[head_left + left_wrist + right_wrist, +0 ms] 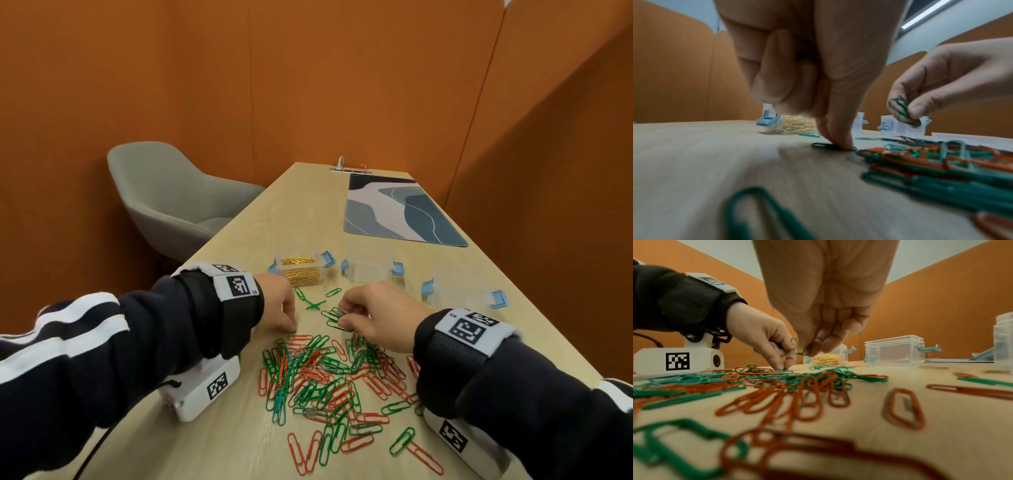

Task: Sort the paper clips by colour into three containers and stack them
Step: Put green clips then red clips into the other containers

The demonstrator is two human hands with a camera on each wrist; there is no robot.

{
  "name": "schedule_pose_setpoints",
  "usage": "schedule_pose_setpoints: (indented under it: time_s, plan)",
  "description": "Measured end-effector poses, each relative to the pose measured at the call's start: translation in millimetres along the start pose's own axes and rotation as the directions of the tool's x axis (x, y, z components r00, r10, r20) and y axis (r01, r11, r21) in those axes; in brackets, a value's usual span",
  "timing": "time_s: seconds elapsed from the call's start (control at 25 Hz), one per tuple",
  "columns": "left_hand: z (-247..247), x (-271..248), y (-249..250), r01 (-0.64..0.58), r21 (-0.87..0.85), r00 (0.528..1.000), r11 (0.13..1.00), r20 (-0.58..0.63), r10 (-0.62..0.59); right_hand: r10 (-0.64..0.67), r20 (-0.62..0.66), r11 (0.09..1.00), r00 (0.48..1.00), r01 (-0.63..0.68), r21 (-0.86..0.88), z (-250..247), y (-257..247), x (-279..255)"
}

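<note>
Pinching looped green wire clips [900,110], right hand [376,313].

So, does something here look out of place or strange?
Nothing looks damaged. Red and green paper clips lie mixed on the table, unsorted; only the left container holds gold ones.

Even indoor light, wide-angle edge warp, wrist views' foregrounds blurred
</note>
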State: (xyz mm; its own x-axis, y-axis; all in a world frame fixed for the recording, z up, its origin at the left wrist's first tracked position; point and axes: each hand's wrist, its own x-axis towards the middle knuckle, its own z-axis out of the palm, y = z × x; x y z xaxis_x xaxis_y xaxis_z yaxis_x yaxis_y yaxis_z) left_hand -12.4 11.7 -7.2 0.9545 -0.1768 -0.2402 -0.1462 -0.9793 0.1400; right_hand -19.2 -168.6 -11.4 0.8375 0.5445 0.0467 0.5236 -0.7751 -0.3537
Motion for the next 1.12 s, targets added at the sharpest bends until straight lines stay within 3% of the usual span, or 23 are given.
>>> schedule_pose_setpoints:
  time_s: [0.32, 0.4, 0.44, 0.48, 0.52, 0.56, 0.64, 0.68, 0.76, 0.88, 1.0, 1.04, 1.12]
  plan:
    - [11.5, -5.1, 8.4, 0.068, 0.193, 0.991, 0.979, 0.098, -0.088, 0.007, -0.103, 0.999, 0.995, -0.003, 0.036, -2.0, 2.4, -4.5]
    - [10.0, -8.9, 10.8, 0.119, 0.125, 0.986, 0.985, 0.1, -0.132, -0.011, -0.129, 0.999, 0.992, 0.016, 0.036, -2.7, 2.6, -6.3]
    - [7.1, -8.0, 10.6, 0.152, -0.006, 0.982, 0.988, 0.112, -0.151, -0.02, -0.151, 0.999, 0.988, 0.027, 0.039, -3.1, 2.2, -6.7]
    - [3.2, -6.0, 11.1, 0.197, -0.264, 0.976, 0.944, 0.141, -0.164, -0.032, -0.182, 0.998, 0.983, 0.041, 0.044, -3.8, 1.9, -7.1]
    - [-0.1, -2.7, 12.6, 0.249, -0.572, 0.967, 0.782, 0.184, -0.174, -0.048, -0.216, 0.997, 0.975, 0.061, 0.052, -4.4, 1.4, -7.4]
    - [-4.0, -1.5, 16.0, 0.279, -0.767, 0.96, 0.578, 0.233, -0.154, -0.069, -0.253, 0.995, 0.965, 0.085, 0.056, -4.6, 1.4, -7.1]
    - [-8.2, -2.1, 21.6, 0.309, -0.927, 0.951, 0.214, 0.297, -0.086, -0.12, -0.311, 0.989, 0.943, 0.142, 0.048, -4.4, 1.4, -5.2]
    - [-6.2, -0.9, 25.4, 0.311, -0.945, 0.95, 0.106, 0.307, -0.046, -0.148, -0.327, 0.985, 0.933, 0.168, 0.034, -4.1, 1.6, -4.1]
    - [-1.2, 2.0, 35.6, 0.297, -0.955, 0.955, 0.002, 0.297, 0.02, -0.185, -0.313, 0.98, 0.931, 0.198, 0.009, -3.9, 1.5, -2.5]
    - [5.3, 10.2, 44.6, 0.272, -0.961, 0.962, -0.051, 0.269, 0.048, -0.229, -0.277, 0.97, 0.933, 0.243, 0.016, -4.0, 1.2, -2.9]
    - [3.4, 14.8, 40.5, 0.327, -0.943, 0.945, -0.055, 0.325, 0.044, -0.179, -0.462, 0.979, 0.869, 0.203, 0.002, -3.4, 5.5, -1.6]
    - [1.4, 14.5, 37.1, 0.362, -0.932, 0.931, -0.004, 0.361, 0.056, -0.118, -0.511, 0.991, 0.851, 0.131, -0.011, -4.4, 10.3, 1.0]
    - [-2.9, 13.4, 30.0, 0.392, -0.903, 0.911, 0.173, 0.407, 0.06, 0.063, -0.463, 0.992, 0.884, -0.105, -0.066, -8.2, 23.3, 9.0]
